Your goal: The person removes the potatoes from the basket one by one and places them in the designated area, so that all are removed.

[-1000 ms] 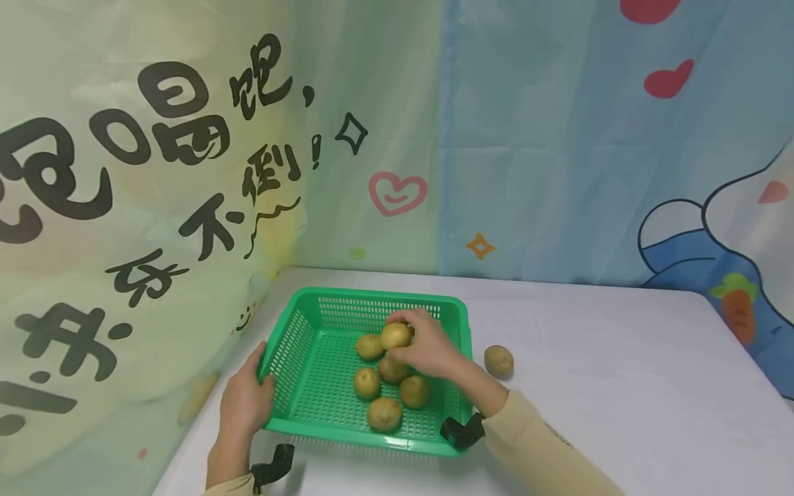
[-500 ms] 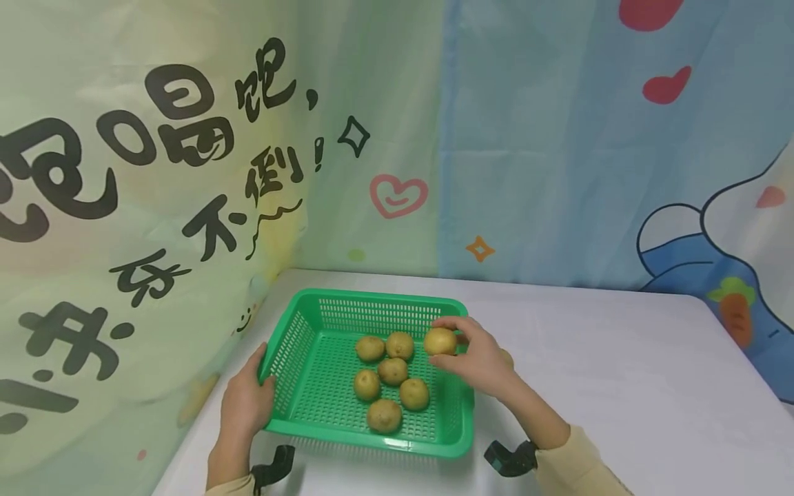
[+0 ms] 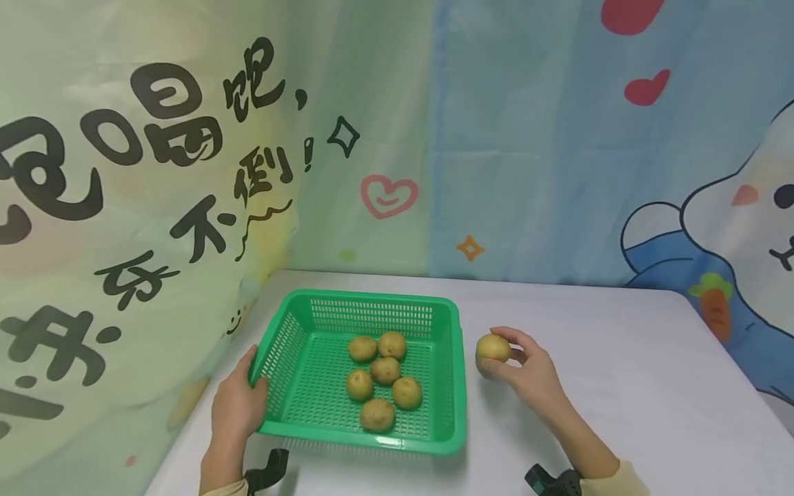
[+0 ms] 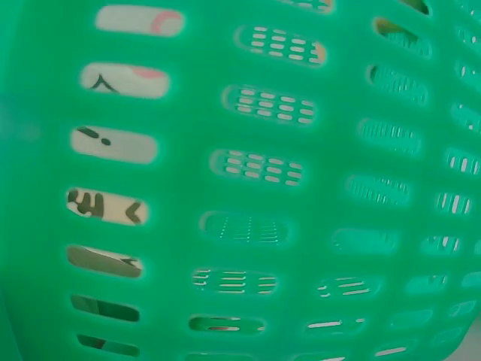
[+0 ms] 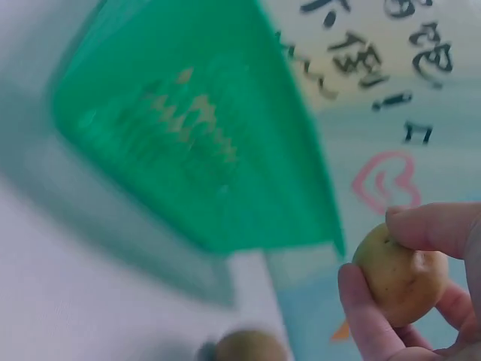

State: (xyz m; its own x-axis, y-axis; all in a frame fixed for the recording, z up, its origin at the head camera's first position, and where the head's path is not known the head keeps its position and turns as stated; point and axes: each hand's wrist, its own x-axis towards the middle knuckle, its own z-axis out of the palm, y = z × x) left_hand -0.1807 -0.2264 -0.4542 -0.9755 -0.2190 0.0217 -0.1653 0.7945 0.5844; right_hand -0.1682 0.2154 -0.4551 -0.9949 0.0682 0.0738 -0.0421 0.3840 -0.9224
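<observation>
A green slotted basket point(image 3: 360, 435) holds several potatoes, one of them a larger potato point(image 3: 377, 415) near its front wall. The left hand point(image 3: 238, 405) grips the basket's left rim; the left wrist view shows only the basket's slotted wall point(image 4: 180, 173). Right of the basket, the right hand point(image 3: 535, 375) pinches a potato point(image 3: 493, 348) between thumb and fingers. In the right wrist view that potato point(image 5: 400, 274) is in the fingers of the right hand point(image 5: 428, 293), while another potato point(image 5: 252, 346) lies lower down, mostly hidden behind the held one in the head view.
The basket stands on a white table point(image 3: 589, 358), near its left edge. Behind the table hangs a blue and green printed curtain point(image 3: 521, 172), and a curtain with large black characters point(image 3: 155, 220) closes off the left side.
From among the potatoes in the basket, the right hand has carried one over the right rim and out above the table. The left hand has kept its grip on the left rim.
</observation>
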